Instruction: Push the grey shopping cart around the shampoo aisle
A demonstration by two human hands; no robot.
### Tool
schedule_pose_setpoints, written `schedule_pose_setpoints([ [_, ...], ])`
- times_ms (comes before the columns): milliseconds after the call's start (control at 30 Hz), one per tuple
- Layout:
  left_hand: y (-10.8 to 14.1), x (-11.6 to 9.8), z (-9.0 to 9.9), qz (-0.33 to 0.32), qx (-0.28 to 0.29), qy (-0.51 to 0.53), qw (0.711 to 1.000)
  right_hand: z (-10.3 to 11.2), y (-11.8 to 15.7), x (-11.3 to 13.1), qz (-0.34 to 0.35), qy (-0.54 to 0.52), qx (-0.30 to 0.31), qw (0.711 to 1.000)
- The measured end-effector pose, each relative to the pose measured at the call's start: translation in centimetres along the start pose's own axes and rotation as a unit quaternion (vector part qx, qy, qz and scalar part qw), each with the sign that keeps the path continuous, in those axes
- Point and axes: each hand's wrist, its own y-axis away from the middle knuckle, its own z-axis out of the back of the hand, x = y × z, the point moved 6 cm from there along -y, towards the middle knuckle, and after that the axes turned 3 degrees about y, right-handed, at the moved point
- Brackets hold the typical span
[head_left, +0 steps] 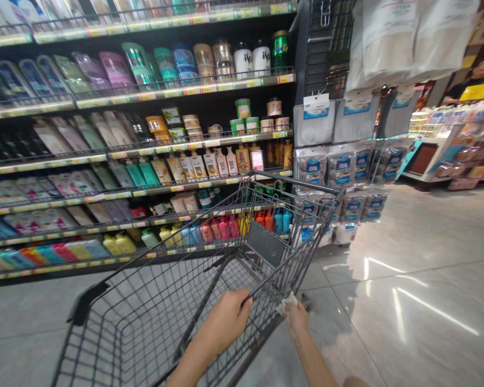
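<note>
A dark wire shopping cart (268,244) stands in front of me, turned at an angle, its basket bare. My left hand (229,314) is closed round the cart's near side rim, the thumb and fingers wrapped over the bar. To the right of it, just outside the cart's side, my right hand (295,314) pinches a crumpled whitish piece of paper or tissue (286,304).
Shelves (165,140) of bottles and jars run along the left and behind the cart. Packaged goods (342,167) hang at the shelf end. Tiled floor (387,279) lies to the right. Farther off are a display stand (425,156) and a person (468,80).
</note>
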Motion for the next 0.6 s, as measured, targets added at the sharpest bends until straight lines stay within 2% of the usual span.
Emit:
schedule_pose_setpoints([
  [100, 0.0, 0.0, 0.0, 0.001, -0.002, -0.002, 1.0, -0.3, -0.4, 0.6, -0.054, -0.037, -0.006, 0.998],
  [233, 0.0, 0.1, 0.0, 0.003, -0.009, -0.002, 1.0, -0.2, -1.6, 3.0, -0.069, -0.071, -0.001, 0.995],
  [400, 0.1, 0.2, -0.1, -0.006, -0.013, -0.002, 1.0, -0.2, -3.1, 6.8, -0.041, -0.086, 0.002, 0.995],
  [600, 0.2, 0.1, 0.0, -0.008, -0.013, -0.004, 1.0, 0.0, -3.8, 10.0, 0.01, -0.064, -0.013, 0.998],
])
